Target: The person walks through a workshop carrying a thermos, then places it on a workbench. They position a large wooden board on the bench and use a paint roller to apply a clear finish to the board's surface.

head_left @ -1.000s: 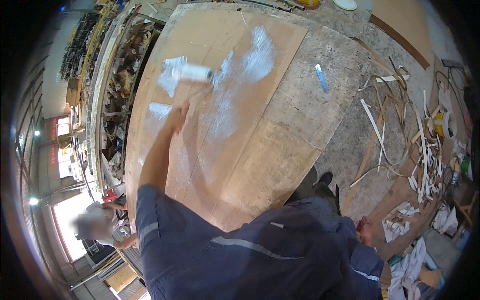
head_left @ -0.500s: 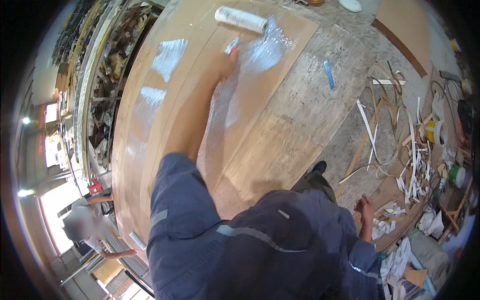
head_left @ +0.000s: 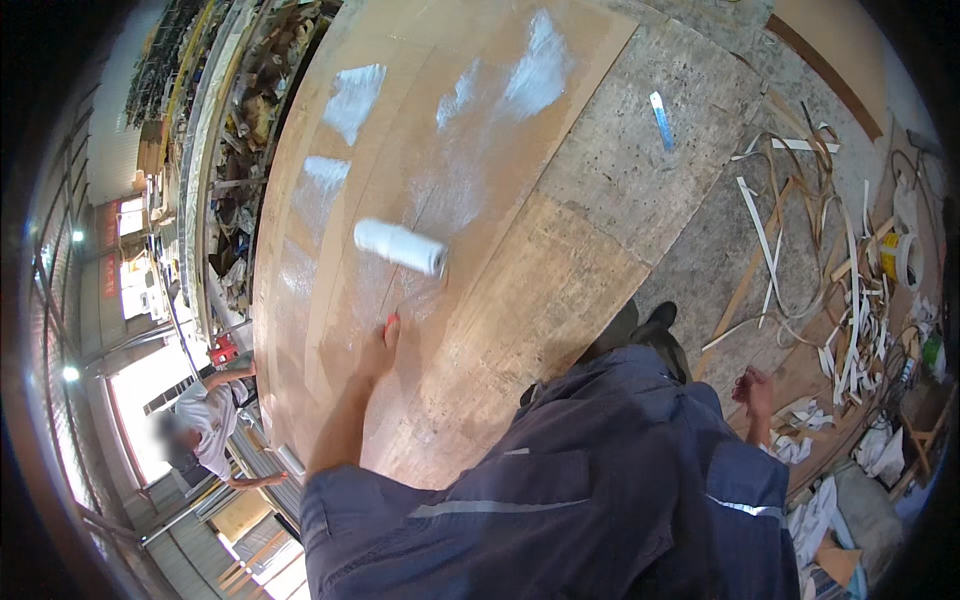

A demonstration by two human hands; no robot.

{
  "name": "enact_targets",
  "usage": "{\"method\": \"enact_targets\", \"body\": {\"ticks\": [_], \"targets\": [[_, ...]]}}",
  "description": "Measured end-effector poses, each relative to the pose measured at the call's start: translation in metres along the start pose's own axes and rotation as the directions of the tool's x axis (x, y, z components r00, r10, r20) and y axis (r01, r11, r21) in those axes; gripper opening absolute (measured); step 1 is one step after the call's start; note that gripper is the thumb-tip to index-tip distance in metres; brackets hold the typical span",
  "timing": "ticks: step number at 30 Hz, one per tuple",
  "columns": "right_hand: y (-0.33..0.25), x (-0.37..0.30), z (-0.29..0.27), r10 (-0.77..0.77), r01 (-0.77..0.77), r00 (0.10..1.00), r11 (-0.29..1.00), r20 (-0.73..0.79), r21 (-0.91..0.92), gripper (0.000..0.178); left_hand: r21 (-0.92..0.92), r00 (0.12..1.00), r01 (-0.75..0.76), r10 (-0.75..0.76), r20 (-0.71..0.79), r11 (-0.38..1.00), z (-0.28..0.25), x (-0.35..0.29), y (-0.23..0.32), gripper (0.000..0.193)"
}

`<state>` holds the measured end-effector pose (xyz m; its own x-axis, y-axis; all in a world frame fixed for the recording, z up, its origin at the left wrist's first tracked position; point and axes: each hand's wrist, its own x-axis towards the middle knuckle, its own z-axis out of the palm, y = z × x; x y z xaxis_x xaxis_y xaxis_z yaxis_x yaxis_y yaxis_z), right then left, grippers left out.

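My left hand (head_left: 376, 354) is closed round the red handle of a paint roller (head_left: 400, 247). The roller's white sleeve lies against a large brown board (head_left: 480, 225), on a whitish wet film. Thicker white patches (head_left: 537, 68) show at the board's far end, and more white liquid (head_left: 354, 100) lies on its left side. My right hand (head_left: 755, 392) hangs by my right side, fingers loosely curled and apart, holding nothing.
A co-worker (head_left: 205, 425) stands at the left beside the board, near another roller (head_left: 290, 460). Loaded racks (head_left: 235, 160) line the far left. Worn boards (head_left: 620, 180) carry a blue-white strip (head_left: 661, 120). Tangled edging strips (head_left: 850, 300) and a bucket (head_left: 905, 260) lie right.
My left hand has drawn the roller back toward me, from the far end to the board's middle. The far white patch looks more spread. My right hand still hangs at my side.
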<state>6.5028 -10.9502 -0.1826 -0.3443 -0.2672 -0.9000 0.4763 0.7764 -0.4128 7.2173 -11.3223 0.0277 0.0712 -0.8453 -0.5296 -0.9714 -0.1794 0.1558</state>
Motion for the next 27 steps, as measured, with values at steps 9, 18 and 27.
{"method": "enact_targets", "body": {"ticks": [9, 18, 27], "targets": [[0.014, -0.05, 0.018, -0.003, 0.014, 0.994, 0.995, -0.111, 0.096, 0.044, 0.009, 0.969, -0.244, 0.244, 0.035, 0.97, -0.065, 0.268, 0.284, 0.081], [0.03, -0.059, 0.026, -0.037, 0.05, 0.995, 0.989, -0.092, 0.136, 0.039, 0.045, 0.96, -0.28, 0.278, 0.04, 0.959, -0.051, 0.281, 0.344, 0.079], [0.047, -0.033, 0.013, 0.027, -0.018, 0.998, 0.986, -0.051, 0.167, 0.032, -0.034, 0.999, -0.039, 0.039, -0.005, 0.999, 0.015, 0.017, 0.091, 0.062]]}}
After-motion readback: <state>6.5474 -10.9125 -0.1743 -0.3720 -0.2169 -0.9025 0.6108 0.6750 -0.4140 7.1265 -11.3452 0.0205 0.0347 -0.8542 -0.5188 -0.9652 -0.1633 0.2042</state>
